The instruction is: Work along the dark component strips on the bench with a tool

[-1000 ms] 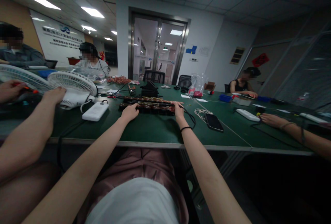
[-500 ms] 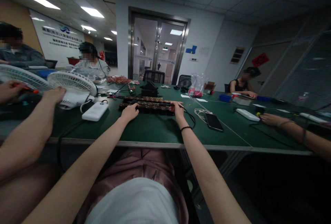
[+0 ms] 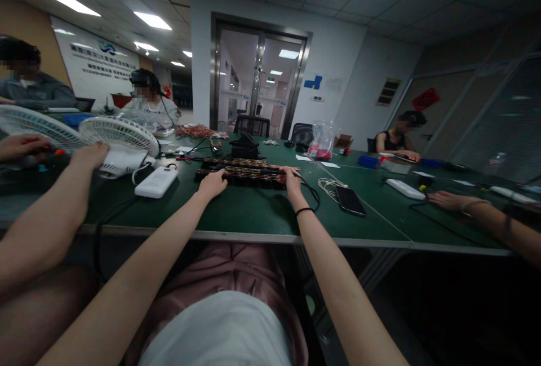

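Observation:
A dark, long assembly with rows of copper-coloured strips (image 3: 253, 171) lies crosswise on the green table before me. My left hand (image 3: 213, 184) is closed at its near left part, fingertips resting on the strips. At the right end, my right hand (image 3: 291, 179) pinches a slim black corded tool; its tip is too dark to make out. A black cord (image 3: 313, 192) loops away from that hand to the right. Behind the strips stands a black object (image 3: 244, 146) whose kind I cannot tell.
White power bank (image 3: 156, 182) and white fans (image 3: 120, 146) are on the left, where another person's hands (image 3: 88, 157) work. To the right lie a phone (image 3: 350, 201), a coiled white cable (image 3: 329, 188) and a co-worker's hand (image 3: 446, 201). Copper wire scraps (image 3: 194, 130) sit farther back.
My hands and the strips hold nearly the same position. The co-worker's hand on the right has shifted slightly right, and the neighbour's far hand on the left has moved a little.

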Motion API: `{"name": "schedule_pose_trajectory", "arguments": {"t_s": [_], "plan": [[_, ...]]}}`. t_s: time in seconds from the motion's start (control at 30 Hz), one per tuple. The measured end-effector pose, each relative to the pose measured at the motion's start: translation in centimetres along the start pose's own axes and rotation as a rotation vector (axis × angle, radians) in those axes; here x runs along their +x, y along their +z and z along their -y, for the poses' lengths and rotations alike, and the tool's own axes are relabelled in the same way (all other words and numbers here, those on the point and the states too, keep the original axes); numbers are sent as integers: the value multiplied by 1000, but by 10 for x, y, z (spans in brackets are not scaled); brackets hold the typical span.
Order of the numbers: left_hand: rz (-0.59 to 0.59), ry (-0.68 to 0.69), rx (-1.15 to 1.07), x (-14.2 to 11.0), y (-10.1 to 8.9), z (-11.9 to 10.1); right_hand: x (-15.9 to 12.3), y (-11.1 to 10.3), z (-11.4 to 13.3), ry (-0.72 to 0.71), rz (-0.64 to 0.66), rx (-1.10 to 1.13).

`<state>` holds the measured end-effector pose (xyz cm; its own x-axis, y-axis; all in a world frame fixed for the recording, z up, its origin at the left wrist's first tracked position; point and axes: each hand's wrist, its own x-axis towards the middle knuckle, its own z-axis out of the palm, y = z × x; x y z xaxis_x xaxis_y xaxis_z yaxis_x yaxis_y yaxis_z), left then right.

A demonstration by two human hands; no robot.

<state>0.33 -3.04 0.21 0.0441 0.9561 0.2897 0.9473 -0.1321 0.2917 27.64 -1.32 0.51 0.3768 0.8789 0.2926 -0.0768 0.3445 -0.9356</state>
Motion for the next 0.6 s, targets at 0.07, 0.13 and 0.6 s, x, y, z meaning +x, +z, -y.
{"name": "schedule_pose_trajectory", "arguments": {"t_s": [0.07,0.13,0.6], "plan": [[4,-1,0,0,0,0,-1,0,1,-1,-3,6],[6,-7,1,0,0,0,-1,0,1,0,-6,8],[4,-11,-2,0,0,-1,1,0,-3,2,-13,1]]}}
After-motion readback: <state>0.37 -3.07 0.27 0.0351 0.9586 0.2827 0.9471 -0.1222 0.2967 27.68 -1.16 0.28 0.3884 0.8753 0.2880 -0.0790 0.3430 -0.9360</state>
